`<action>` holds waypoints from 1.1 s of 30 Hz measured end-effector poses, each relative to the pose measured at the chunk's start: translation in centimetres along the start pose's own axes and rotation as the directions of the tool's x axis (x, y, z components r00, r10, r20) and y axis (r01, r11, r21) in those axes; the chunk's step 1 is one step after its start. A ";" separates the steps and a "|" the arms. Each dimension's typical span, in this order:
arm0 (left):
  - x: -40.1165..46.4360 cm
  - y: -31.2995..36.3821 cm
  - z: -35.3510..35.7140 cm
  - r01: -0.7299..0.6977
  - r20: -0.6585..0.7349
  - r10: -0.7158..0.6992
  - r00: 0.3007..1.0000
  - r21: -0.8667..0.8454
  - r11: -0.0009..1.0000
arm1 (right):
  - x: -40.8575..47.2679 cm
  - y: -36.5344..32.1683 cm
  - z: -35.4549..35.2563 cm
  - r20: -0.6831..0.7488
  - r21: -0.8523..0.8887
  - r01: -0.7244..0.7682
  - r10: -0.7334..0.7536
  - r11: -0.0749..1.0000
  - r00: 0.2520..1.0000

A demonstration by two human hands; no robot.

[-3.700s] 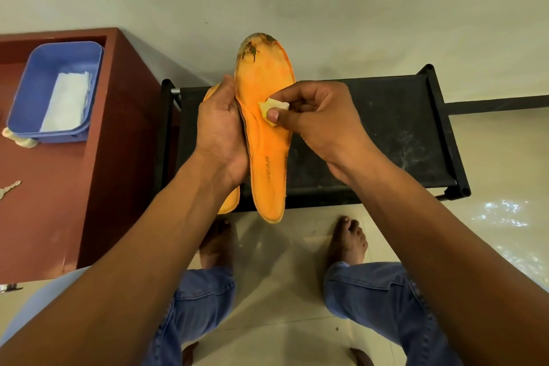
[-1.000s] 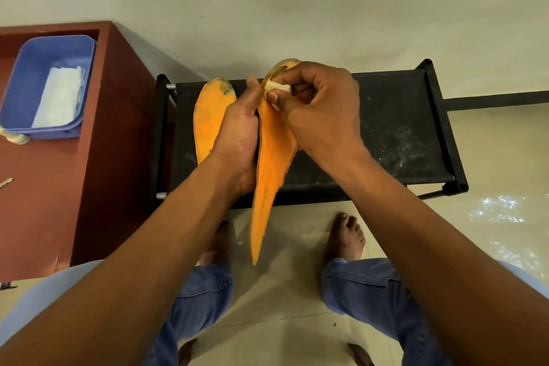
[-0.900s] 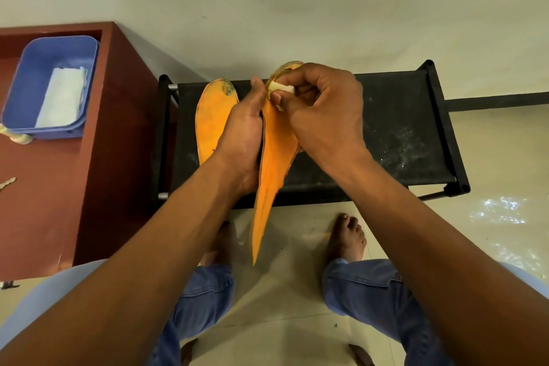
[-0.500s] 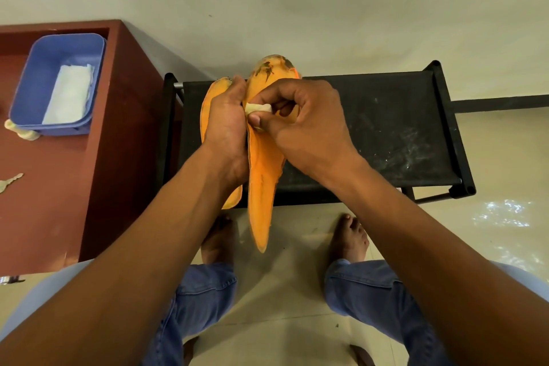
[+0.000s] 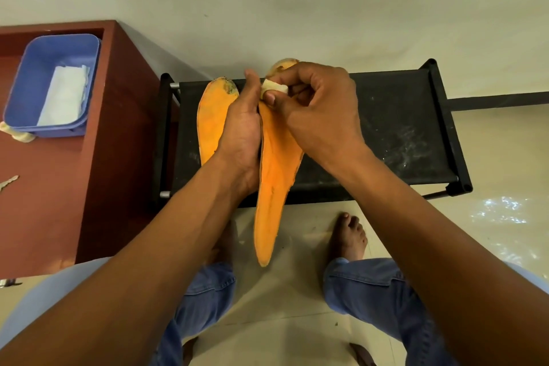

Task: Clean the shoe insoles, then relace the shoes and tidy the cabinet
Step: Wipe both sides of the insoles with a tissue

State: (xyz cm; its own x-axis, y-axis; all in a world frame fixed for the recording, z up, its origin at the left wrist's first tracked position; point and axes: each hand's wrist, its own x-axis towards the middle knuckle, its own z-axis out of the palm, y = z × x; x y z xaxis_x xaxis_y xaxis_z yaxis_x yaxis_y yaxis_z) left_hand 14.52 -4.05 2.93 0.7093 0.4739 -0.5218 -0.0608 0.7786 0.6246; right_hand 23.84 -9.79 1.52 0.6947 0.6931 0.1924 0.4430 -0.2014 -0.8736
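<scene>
Head view: blue tub point(image 5: 28, 80) holds apparently folded white tissue point(image 5: 64, 95); left hand point(image 5: 242, 134) grips orange insoles point(image 5: 274, 175), right hand point(image 5: 315, 104) pinches wipe point(image 5: 273, 87).

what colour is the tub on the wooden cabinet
Blue tub, seen in the head view.

The right hand point(image 5: 315, 107) is working its small wipe point(image 5: 274, 87) back up to the toe of the front insole point(image 5: 274, 175); the second insole point(image 5: 212, 119) is fanning out leftward again.

insoles point(image 5: 274, 181): orange, dark spots at 12 o'clock tips | wipe point(image 5: 273, 87): pale yellow | tub point(image 5: 44, 68): blue | rack point(image 5: 386, 128): black | cabinet point(image 5: 118, 128): red-brown
</scene>
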 end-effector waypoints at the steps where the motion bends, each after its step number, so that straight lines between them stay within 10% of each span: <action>1: 0.0 0.2 -0.1 -0.011 0.010 0.012 1.000 -0.026 1.000 | 0.0 -0.1 0.0 0.037 0.004 -0.001 0.001 1.000 0.999; 7: 1.1 1.5 -1.6 -0.037 -0.014 0.037 0.999 -0.054 0.998 | -0.6 -0.4 0.3 0.192 -0.070 0.042 -0.028 0.997 0.981; 22: -0.1 0.1 -0.1 0.042 -0.009 -0.041 0.999 0.169 0.985 | 1.2 2.3 -1.2 -0.243 -0.240 -0.042 -0.018 0.970 0.970; 33: 1.0 1.3 -1.7 -0.014 -0.121 0.019 0.992 0.041 0.999 | -0.3 0.0 -0.2 0.249 -0.156 -0.012 0.051 0.988 0.967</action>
State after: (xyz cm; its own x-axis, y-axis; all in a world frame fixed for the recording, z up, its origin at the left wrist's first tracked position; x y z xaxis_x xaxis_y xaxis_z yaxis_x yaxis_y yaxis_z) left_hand 13.98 -1.82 2.25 0.6176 0.5347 -0.5768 -0.0416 0.7545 0.6550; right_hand 23.76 -10.14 1.51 0.5531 0.8325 0.0301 0.5175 -0.3151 -0.7956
